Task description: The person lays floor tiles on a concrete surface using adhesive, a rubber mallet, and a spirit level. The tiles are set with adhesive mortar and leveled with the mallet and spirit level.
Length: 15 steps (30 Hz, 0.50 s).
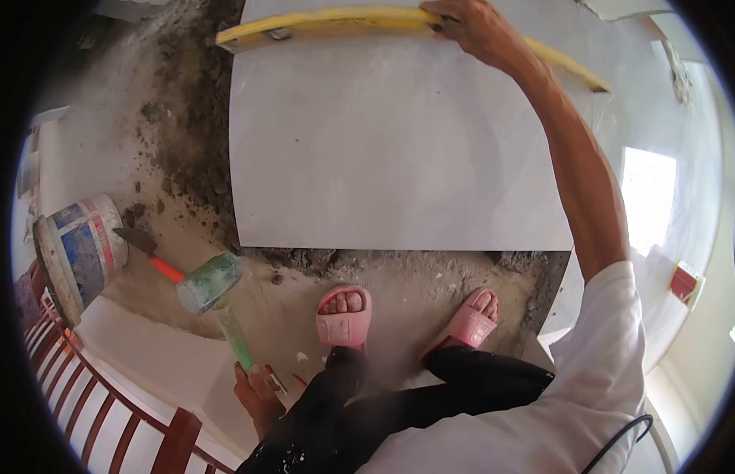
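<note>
Mid-frame, a pale tile [383, 158]; at the top, a yellow level [352, 17], right grip [466, 30] closed round it — that arm stretched upward; lower left, a green mallet [210, 283], its handle wrapped in the left grip [261, 396].

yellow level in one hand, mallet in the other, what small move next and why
Probably read the yellow level before tapping: the right hand grips it across the large tile, while the left hand holds the mallet clear of the tile.

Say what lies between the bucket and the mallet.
In the head view, a trowel lies between them, blade toward the bucket, orange handle toward the mallet.
</note>
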Tool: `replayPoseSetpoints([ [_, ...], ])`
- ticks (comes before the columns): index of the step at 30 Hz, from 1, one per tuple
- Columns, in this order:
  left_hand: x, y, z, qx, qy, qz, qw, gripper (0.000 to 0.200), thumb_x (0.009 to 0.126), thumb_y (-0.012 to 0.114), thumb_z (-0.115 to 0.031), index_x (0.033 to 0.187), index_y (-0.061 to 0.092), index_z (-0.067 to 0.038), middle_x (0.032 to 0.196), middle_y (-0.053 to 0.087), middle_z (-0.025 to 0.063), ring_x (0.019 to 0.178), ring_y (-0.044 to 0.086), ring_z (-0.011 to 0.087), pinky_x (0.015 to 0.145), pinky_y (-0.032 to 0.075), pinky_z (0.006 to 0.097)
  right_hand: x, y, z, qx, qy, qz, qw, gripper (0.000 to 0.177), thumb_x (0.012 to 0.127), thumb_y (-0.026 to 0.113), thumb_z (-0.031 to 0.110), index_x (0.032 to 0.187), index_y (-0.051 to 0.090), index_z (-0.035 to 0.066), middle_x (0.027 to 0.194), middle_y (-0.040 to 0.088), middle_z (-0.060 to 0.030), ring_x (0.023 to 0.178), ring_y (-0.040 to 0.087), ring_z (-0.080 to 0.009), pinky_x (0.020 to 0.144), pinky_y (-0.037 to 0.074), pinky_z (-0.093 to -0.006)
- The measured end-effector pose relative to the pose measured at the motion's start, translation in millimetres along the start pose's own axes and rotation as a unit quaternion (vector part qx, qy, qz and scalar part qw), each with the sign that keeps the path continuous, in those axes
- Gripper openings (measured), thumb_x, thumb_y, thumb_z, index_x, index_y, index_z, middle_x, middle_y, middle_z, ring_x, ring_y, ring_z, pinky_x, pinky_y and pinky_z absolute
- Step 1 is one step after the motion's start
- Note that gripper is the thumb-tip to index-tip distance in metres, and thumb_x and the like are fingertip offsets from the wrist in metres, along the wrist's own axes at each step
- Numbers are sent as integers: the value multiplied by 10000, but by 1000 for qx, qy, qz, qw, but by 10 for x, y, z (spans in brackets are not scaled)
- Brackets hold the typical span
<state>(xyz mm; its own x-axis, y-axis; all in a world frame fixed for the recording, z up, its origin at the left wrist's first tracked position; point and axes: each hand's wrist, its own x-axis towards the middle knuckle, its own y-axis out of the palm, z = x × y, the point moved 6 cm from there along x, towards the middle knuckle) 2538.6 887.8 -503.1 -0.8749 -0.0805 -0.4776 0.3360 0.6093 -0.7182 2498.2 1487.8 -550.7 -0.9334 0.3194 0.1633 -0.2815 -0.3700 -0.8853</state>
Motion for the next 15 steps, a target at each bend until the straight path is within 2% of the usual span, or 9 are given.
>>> replayPoseSetpoints([
  [3,-82,-11,79,6,1,19,1000,390,946,474,-320,988,508,66,583,498,60,493,465,138,487,387,287,228,207,-81,18,49,162,985,868,758,780,364,1478,353,138,1391,466,-163,1304,430,-373,1064,345,-570],
  [6,-117,-55,312,-5,11,27,1000,390,950,458,-326,987,512,58,575,488,55,479,442,139,482,373,284,-64,-64,80,-62,48,94,992,926,684,835,226,1475,362,132,1268,540,-172,1196,520,-372,1026,406,-515],
  [7,-126,-76,382,-11,13,29,999,392,952,453,-330,985,512,56,571,483,54,474,434,140,483,371,284,-142,-109,6,-126,86,98,983,930,682,840,262,1474,369,136,1307,544,-176,1235,501,-360,1057,388,-511],
  [11,-145,-26,348,9,-6,36,999,342,956,429,-359,985,529,-33,590,446,12,481,420,97,438,332,253,-379,-229,-371,-180,175,121,960,914,686,837,241,1472,378,150,1370,534,-163,1278,475,-354,1089,366,-512],
  [13,-135,21,312,-10,-10,43,999,331,963,423,-350,988,526,-36,592,445,10,476,415,95,439,329,250,-424,-260,-479,-208,203,145,946,909,688,836,236,1471,382,153,1402,519,-152,1293,466,-354,1105,352,-515],
  [15,-135,84,260,-24,0,62,998,325,971,420,-344,992,522,-37,596,447,8,474,412,91,440,327,245,-413,-239,-554,-148,182,129,963,895,690,835,233,1465,393,161,1387,532,-150,1297,461,-355,1110,342,-525],
])
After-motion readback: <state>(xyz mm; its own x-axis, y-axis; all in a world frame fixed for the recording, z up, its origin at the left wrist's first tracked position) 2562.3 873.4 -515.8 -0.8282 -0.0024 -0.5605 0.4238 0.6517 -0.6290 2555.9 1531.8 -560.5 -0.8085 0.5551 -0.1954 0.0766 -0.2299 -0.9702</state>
